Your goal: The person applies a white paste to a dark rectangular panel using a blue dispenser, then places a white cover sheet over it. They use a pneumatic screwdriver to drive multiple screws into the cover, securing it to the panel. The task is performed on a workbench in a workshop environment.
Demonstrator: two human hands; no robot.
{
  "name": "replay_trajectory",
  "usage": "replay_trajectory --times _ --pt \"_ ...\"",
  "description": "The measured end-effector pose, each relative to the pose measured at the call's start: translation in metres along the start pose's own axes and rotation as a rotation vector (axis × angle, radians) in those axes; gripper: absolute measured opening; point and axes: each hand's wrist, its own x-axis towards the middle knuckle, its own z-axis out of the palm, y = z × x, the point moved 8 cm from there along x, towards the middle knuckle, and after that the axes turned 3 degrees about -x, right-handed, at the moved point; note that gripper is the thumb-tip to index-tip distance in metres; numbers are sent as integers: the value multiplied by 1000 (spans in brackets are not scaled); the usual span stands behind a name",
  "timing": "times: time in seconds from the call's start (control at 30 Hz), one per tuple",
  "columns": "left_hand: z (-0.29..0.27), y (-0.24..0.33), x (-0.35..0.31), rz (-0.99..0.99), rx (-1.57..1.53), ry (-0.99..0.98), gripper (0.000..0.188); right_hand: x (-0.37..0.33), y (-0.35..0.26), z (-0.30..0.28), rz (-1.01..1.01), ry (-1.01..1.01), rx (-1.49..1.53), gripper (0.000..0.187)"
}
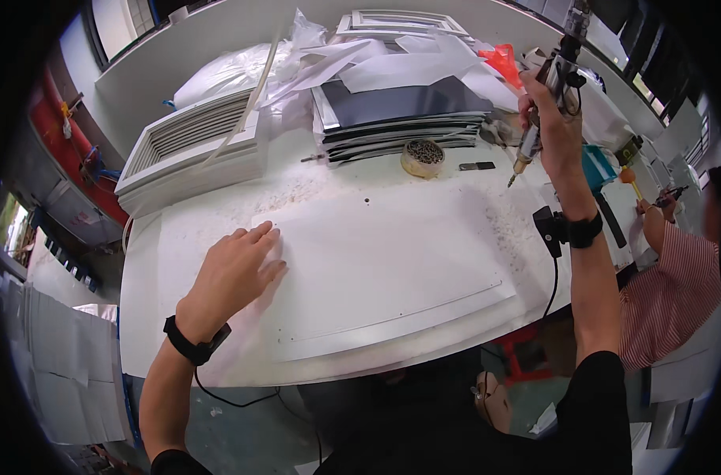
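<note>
My right hand (557, 131) is wrapped round a silver-and-black power screwdriver (528, 149), held above the right part of the table. Its bit points down and left, clear of the surface. A thin white panel (384, 261) lies flat in front of me, with small dark holes or screws along its near edge. At the panel's far left corner rests my left hand (237, 265), fingers stretched out and touching it, holding nothing. One small dark screw or hole (367, 200) shows near the panel's far edge. Beyond it stands a round tub of small screws (422, 158).
White louvred frames (194, 150) are piled at the back left of the table (162, 317). Dark and white sheets (408, 103) are stacked at the back. A small dark metal piece (477, 166) lies beside the tub. Another person in a striped sleeve (669, 277) is at the right.
</note>
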Motion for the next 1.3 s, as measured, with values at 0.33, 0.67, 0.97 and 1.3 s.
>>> replay_trajectory --times 0.33,0.67,0.97,1.3 --pt "-20 133 214 76 -386 -10 16 -18 89 -24 89 -27 218 11" --pt "68 147 307 234 -188 -82 30 -27 123 -54 174 -12 349 15" --pt "75 157 320 257 -151 -74 18 -24 129 -58 170 -62 365 17" --pt "73 147 324 163 -323 -50 12 -23 129 -56 160 -80 365 18"
